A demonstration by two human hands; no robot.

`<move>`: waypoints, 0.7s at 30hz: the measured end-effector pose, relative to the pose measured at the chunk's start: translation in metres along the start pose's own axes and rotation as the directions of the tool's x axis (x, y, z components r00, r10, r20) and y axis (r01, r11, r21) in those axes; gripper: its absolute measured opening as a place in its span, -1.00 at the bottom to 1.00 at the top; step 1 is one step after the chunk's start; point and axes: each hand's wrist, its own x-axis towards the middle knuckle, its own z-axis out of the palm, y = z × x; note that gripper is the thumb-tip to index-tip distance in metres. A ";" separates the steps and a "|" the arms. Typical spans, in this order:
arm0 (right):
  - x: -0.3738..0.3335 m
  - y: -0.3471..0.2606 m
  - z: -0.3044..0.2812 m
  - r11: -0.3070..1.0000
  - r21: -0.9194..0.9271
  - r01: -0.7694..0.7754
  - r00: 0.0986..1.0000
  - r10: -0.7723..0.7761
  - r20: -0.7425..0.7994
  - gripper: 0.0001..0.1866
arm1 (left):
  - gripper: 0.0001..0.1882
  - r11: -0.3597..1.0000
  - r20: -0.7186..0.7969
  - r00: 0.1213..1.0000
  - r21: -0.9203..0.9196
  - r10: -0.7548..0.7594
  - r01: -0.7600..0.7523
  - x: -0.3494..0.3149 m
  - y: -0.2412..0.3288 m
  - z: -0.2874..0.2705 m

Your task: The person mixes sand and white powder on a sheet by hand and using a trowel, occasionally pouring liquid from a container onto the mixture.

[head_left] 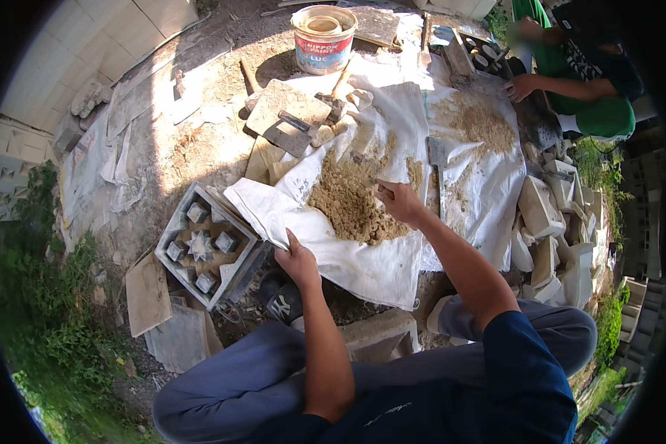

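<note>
My left hand [300, 260] pinches the near left edge of a white woven plastic sheet [381, 270], which is lifted into a fold there. A heap of damp brown sand [351, 203] lies on the sheet. My right hand [399, 205] is closed at the heap's right side, around something small and brownish that I cannot make out. Left of my left hand, a grey angular mould [207, 248] with raised blocks and a star shape in its middle rests tilted on the ground.
Beyond the heap lie a board with a black-handled float [296, 122] and a paint bucket [323, 44]. A long-handled flat tool [438, 166] lies to the right. Pale cast blocks [544, 214] are piled at the right. Another person [592, 74] crouches at the far right.
</note>
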 end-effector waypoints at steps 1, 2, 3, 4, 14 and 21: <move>0.020 0.007 -0.016 0.995 -0.098 0.032 0.994 -0.042 -0.101 -0.71 | -0.62 1.000 -0.031 0.999 0.010 0.013 -0.013 -0.001 0.005 0.003; 0.042 0.015 -0.031 0.978 -0.199 0.054 0.975 -0.095 -0.199 -0.74 | -0.62 1.000 -0.029 1.000 0.006 0.012 -0.012 -0.003 0.007 0.007; 0.062 0.021 -0.044 0.966 -0.255 0.044 0.961 -0.110 -0.254 -0.74 | -0.62 1.000 -0.044 0.999 -0.019 -0.002 0.001 -0.005 0.008 0.011; 0.079 0.024 -0.053 0.951 -0.308 0.033 0.943 -0.131 -0.305 -0.74 | -0.61 0.999 -0.061 0.998 -0.044 -0.014 0.012 -0.005 0.010 0.014; 0.027 0.026 -0.003 0.955 -0.292 0.046 0.999 -0.038 0.033 -0.61 | -0.61 0.998 -0.095 0.995 -0.064 0.014 -0.020 0.000 0.010 0.011; -0.054 0.008 -0.004 0.958 -0.211 0.193 0.971 -0.155 0.183 -0.52 | -0.53 0.999 -0.130 0.991 -0.049 -0.029 0.023 -0.001 0.010 0.016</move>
